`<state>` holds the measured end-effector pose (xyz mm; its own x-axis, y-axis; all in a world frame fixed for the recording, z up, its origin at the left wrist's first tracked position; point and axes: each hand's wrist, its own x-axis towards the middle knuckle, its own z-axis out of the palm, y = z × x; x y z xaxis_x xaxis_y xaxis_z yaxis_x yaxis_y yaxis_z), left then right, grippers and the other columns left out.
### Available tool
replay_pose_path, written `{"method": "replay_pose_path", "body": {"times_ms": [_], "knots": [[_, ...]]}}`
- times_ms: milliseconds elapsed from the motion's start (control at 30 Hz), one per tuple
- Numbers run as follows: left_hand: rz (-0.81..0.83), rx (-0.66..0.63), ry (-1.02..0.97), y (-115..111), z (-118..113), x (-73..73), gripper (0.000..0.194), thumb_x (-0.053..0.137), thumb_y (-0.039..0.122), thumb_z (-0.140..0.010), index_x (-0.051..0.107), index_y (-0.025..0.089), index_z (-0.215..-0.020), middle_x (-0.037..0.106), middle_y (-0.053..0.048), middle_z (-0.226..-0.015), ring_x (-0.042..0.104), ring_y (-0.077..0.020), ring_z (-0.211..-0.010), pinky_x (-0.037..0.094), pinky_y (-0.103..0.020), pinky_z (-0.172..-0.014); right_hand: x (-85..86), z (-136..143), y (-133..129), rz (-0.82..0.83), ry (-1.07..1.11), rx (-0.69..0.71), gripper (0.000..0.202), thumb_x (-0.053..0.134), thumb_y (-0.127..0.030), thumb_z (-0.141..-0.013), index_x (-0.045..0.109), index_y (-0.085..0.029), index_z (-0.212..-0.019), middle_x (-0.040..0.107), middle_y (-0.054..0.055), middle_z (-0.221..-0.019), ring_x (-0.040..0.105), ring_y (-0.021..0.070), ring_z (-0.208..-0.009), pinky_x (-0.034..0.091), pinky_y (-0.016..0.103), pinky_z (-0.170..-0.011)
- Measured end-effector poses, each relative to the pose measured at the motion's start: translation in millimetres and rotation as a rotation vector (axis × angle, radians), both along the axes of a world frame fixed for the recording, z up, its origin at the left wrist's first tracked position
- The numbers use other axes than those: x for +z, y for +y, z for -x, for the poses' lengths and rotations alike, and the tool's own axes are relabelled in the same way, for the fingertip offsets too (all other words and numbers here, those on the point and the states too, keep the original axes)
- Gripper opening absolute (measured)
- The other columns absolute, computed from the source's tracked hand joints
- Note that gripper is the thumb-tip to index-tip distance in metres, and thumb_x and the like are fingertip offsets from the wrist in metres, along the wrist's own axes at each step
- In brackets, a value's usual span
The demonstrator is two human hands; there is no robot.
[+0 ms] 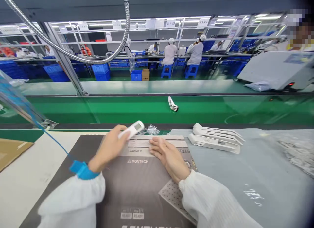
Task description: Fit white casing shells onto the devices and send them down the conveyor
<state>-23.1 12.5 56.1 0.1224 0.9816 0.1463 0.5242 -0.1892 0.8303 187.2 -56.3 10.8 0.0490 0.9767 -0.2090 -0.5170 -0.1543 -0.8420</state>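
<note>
My left hand (111, 146) is closed around a slim white handheld device (132, 130) with a small grey display window, held tilted up to the right. Beneath both hands lies a dark grey printed MONTECH carton (137, 185). My right hand (169, 156) is over its far part with fingers stretched out and nothing visible in them; whether it touches the carton I cannot tell. Small clear plastic pieces (152, 130) lie just beyond the carton, near the device. To the right, several white plastic housing shells (216, 143) rest in a row on a grey mat.
A green conveyor belt (122, 108) runs across ahead, carrying one white device (172, 104). A heap of small white parts (298, 152) sits at far right. A blue cord (55, 141) leads to my left wristband (84, 170). A metal flexible hose (103, 60) hangs overhead.
</note>
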Motion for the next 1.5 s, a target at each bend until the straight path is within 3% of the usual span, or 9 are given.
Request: {"method": "replay_pose_path", "body": {"times_ms": [233,400,600,867,1000,1133,1233,1333,1500], "knots": [[-0.113,0.214,0.003,72,13,11.0,0.023,0.057,0.018,-0.082,0.059,0.013,-0.104,0.067,-0.007,-0.090,0.063,-0.0252,-0.096,0.042,-0.035,-0.089,1.7,-1,-4,-0.031,-0.132,-0.029,0.032,0.072,-0.047,-0.081,0.072,-0.021,-0.100,0.071,0.009,-0.109,0.064,0.0158,-0.083,0.053,0.033,-0.082],[-0.157,0.275,0.021,37,6,-6.2,0.018,0.054,0.019,-0.084,0.060,0.015,-0.100,0.065,-0.014,-0.101,0.059,-0.0338,-0.106,0.036,-0.048,-0.099,5.3,-32,16,-0.136,-0.438,-0.071,0.034,0.068,-0.049,-0.083,0.069,-0.023,-0.105,0.071,0.008,-0.112,0.065,0.0191,-0.087,0.053,0.034,-0.078],[-0.184,0.245,0.047,-13,-9,-41.4,0.018,0.051,0.016,-0.084,0.061,0.019,-0.099,0.065,-0.011,-0.106,0.059,-0.0283,-0.105,0.043,-0.045,-0.097,22.7,-96,115,-0.150,-1.227,-0.166,0.023,0.058,-0.029,-0.082,0.067,-0.020,-0.101,0.073,0.009,-0.105,0.066,0.0240,-0.097,0.047,0.039,-0.094],[-0.189,0.171,0.120,-14,-13,-48.4,0.019,0.046,0.011,-0.088,0.060,0.015,-0.101,0.064,-0.012,-0.106,0.056,-0.0255,-0.105,0.044,-0.045,-0.096,8.8,-90,203,-0.057,-1.342,-0.269,0.032,0.064,-0.022,-0.074,0.064,-0.018,-0.106,0.069,0.016,-0.112,0.057,0.0369,-0.117,0.037,0.056,-0.103],[-0.208,0.207,0.051,-14,-13,-43.9,0.021,0.048,0.012,-0.088,0.059,0.016,-0.105,0.064,-0.011,-0.110,0.056,-0.0249,-0.107,0.045,-0.044,-0.097,25.3,-58,189,-0.160,-1.234,-0.186,0.032,0.056,-0.031,-0.086,0.059,-0.023,-0.117,0.071,0.009,-0.106,0.068,0.0258,-0.096,0.052,0.045,-0.093],[-0.330,0.241,-0.055,-18,-13,-30.9,0.036,0.050,0.028,-0.093,0.052,0.014,-0.125,0.056,-0.015,-0.131,0.048,-0.0265,-0.126,0.037,-0.044,-0.108,64.7,-29,135,-0.245,-0.866,0.154,0.040,0.054,-0.047,-0.090,0.057,-0.026,-0.124,0.070,0.004,-0.094,0.068,0.0191,-0.079,0.059,0.037,-0.080],[-0.216,0.073,-0.155,-25,-15,-17.8,0.043,0.051,0.040,-0.093,0.052,0.017,-0.130,0.057,-0.012,-0.131,0.052,-0.0254,-0.122,0.040,-0.039,-0.103,80.2,-15,92,-0.239,-0.689,0.338,0.048,0.066,-0.053,-0.082,0.060,-0.025,-0.120,0.069,0.003,-0.090,0.066,0.0182,-0.074,0.059,0.038,-0.079],[0.036,-0.151,-0.185,-33,-19,-10.4,0.031,0.048,0.040,-0.094,0.064,0.018,-0.110,0.069,-0.005,-0.093,0.063,-0.0190,-0.082,0.046,-0.030,-0.074,76.2,-9,65,-0.311,-0.761,0.332,0.049,0.060,-0.058,-0.085,0.060,-0.025,-0.121,0.069,0.006,-0.099,0.066,0.0213,-0.085,0.057,0.040,-0.082],[0.022,-0.085,-0.102,-39,-24,-12.2,0.022,0.050,0.031,-0.091,0.067,0.019,-0.100,0.066,-0.002,-0.080,0.056,-0.0158,-0.069,0.037,-0.027,-0.063,66.0,-10,46,-0.654,-1.221,0.077,0.027,0.055,-0.047,-0.092,0.066,-0.027,-0.108,0.064,0.007,-0.115,0.062,0.0214,-0.093,0.050,0.039,-0.086]]}}
